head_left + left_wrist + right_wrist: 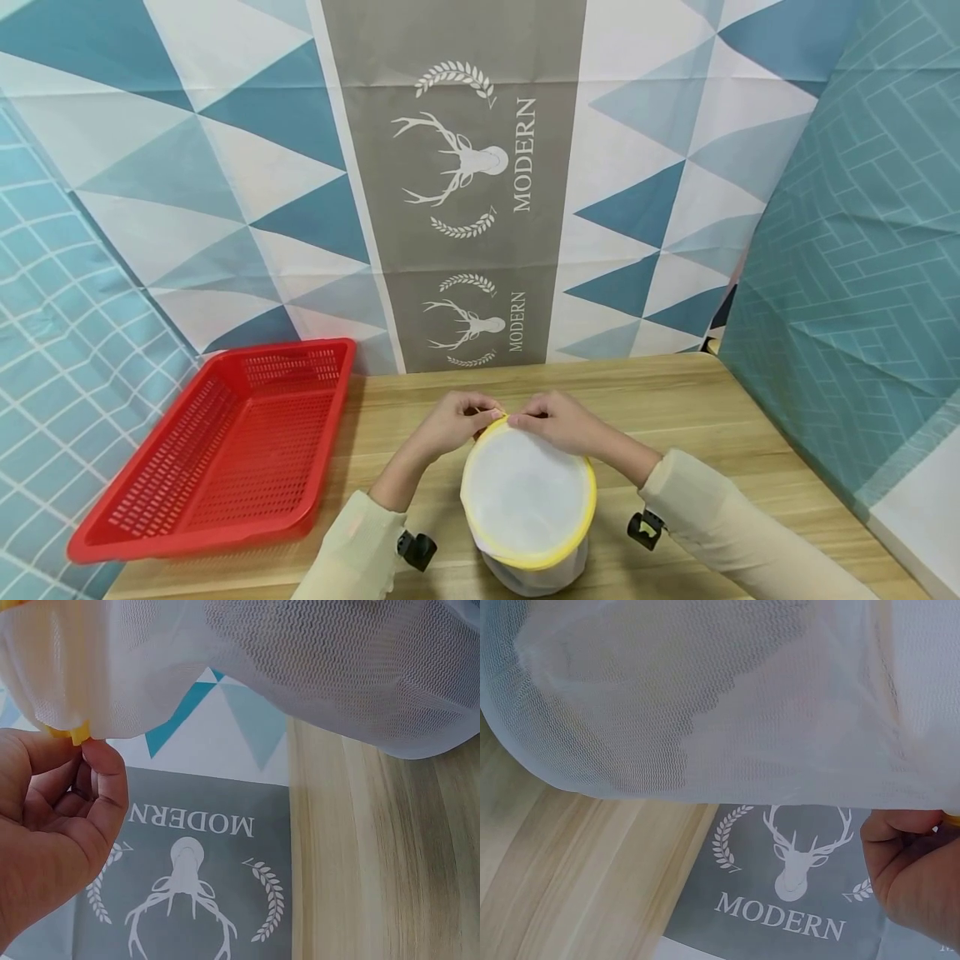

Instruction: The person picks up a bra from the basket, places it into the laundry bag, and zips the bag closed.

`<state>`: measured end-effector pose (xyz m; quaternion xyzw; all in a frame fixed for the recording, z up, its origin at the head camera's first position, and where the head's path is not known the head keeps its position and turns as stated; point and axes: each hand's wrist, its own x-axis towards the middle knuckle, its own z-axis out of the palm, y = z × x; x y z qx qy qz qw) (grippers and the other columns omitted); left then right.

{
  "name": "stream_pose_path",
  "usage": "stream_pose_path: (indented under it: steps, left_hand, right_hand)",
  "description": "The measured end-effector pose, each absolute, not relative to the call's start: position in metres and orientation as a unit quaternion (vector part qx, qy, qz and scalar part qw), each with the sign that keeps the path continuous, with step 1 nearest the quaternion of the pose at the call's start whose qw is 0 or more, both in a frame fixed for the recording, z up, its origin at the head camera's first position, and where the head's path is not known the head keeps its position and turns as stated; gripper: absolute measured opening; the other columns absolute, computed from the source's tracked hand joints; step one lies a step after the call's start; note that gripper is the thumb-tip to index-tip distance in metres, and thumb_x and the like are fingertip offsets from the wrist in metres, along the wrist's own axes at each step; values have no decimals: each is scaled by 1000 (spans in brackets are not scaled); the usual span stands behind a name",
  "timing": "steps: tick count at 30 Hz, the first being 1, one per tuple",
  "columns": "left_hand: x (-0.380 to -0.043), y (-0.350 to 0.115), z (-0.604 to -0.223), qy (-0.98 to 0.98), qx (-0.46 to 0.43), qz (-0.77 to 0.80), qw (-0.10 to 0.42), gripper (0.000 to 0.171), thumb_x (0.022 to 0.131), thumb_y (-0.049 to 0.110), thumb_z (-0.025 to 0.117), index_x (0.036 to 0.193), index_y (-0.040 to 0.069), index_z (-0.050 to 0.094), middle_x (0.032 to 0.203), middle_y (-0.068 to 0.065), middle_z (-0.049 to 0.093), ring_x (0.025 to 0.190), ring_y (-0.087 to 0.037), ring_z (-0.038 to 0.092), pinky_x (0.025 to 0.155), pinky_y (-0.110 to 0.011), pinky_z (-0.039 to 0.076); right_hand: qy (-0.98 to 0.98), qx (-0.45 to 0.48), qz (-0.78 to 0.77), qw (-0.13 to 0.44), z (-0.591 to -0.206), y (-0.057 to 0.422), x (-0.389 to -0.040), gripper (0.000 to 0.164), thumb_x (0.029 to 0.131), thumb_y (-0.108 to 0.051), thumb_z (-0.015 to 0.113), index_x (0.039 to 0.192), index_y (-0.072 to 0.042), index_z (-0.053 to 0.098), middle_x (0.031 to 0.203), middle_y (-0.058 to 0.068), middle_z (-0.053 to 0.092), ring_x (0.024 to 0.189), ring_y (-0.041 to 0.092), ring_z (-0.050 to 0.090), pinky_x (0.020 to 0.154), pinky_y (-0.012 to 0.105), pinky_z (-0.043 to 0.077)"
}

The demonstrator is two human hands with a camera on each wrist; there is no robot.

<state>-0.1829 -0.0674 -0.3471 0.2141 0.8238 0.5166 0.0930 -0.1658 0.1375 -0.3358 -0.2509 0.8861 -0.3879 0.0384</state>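
Note:
A round, drum-shaped white mesh laundry bag (528, 492) with a yellow band around its top stands over the table in front of me. Its fine mesh wall (330, 660) fills the upper part of the left wrist view. At the far edge of the top, my left hand (461, 421) pinches a small yellow tab (80, 733) on the band between thumb and index finger. Close beside it, my right hand (558, 423) grips the same yellow band, thumb on top. The right wrist view shows the right hand (919, 874) at the bag's lower edge, its fingertips partly cut off.
To the left, a red plastic basket (341, 400) with slotted walls rests on the wooden table (675, 417). Patterned cloth (480, 250) hangs behind the table, with teal cloth (847, 292) on the right side. Each sleeve carries a black wrist camera (416, 550).

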Motion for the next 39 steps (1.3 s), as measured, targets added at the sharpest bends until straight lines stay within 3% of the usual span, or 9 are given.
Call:
stream_pose_path:
  steps: [12, 26, 32, 39]
  left_hand:
    - [-184, -69, -349, 820, 217, 521, 96, 17, 92, 12, 58, 96, 1, 70, 82, -8, 66, 63, -11, 57, 61, -31, 53]
    - [-183, -69, -348, 825, 230, 507, 98, 17, 92, 14, 59, 97, 3, 70, 82, -7, 66, 64, -14, 55, 59, -25, 48]
    - [-184, -68, -350, 822, 230, 510, 102, 17, 92, 13, 59, 98, 2, 70, 84, -8, 67, 64, -11, 55, 60, -25, 50]
    - [-184, -69, -351, 823, 222, 514, 99, 17, 92, 13, 58, 97, 2, 70, 82, -7, 65, 64, -12, 53, 59, -25, 48]
  right_hand:
    - [887, -237, -395, 30, -339, 141, -164, 25, 93, -29, 58, 85, -12, 75, 83, 0, 65, 73, 9, 52, 56, 21, 46]
    - [873, -252, -409, 79, -336, 137, -168, 26, 93, -32, 57, 87, -13, 73, 80, 1, 68, 59, 6, 55, 51, 22, 46]
    - [865, -269, -415, 85, -336, 137, -169, 26, 93, -27, 57, 89, -10, 75, 90, 6, 69, 67, 6, 58, 53, 22, 49]
    - [875, -262, -403, 63, -338, 136, -168, 27, 93, -28, 58, 81, -10, 74, 84, 4, 67, 67, 7, 52, 52, 20, 44]
